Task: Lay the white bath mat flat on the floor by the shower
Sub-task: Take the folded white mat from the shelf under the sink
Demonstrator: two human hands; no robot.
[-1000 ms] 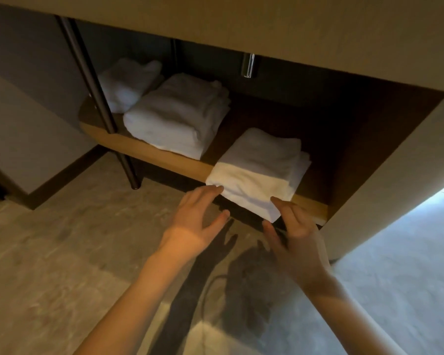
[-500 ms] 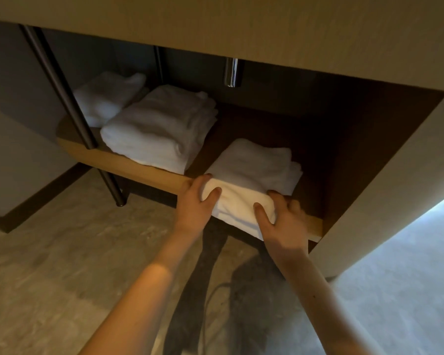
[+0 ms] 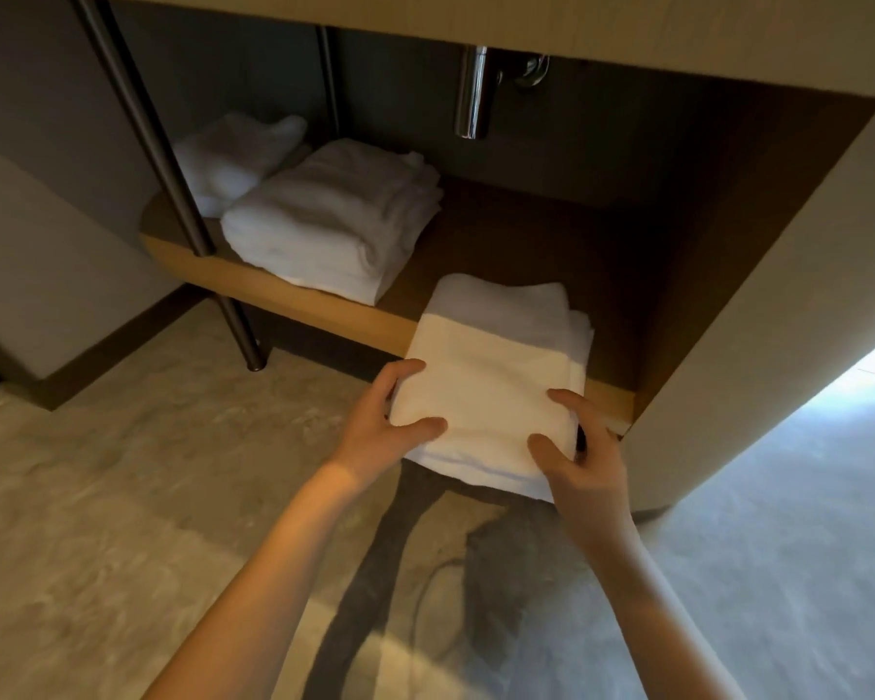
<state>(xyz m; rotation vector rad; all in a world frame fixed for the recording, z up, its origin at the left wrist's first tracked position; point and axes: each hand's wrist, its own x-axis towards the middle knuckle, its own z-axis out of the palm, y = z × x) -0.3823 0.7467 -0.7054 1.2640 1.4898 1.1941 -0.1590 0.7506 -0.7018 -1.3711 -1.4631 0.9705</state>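
Note:
The white bath mat [image 3: 496, 376], folded into a thick rectangle, sticks out over the front edge of the wooden shelf [image 3: 284, 295] under the vanity. About half of it hangs past the shelf above the floor. My left hand [image 3: 385, 431] grips its near left corner, thumb on top. My right hand [image 3: 577, 447] grips the near right corner, thumb and fingers spread over the top. Both forearms reach in from the bottom of the view.
A stack of folded white towels [image 3: 334, 219] and a smaller white bundle [image 3: 233, 159] lie further left on the shelf. A dark metal leg [image 3: 173, 184] stands at the shelf's left front. A chrome drain pipe [image 3: 473, 93] hangs above. Stone floor [image 3: 122, 497] spreads below.
Both hands closed on the mat's near corners and drew it forward, so it now overhangs the shelf edge much more. The view shifted slightly.

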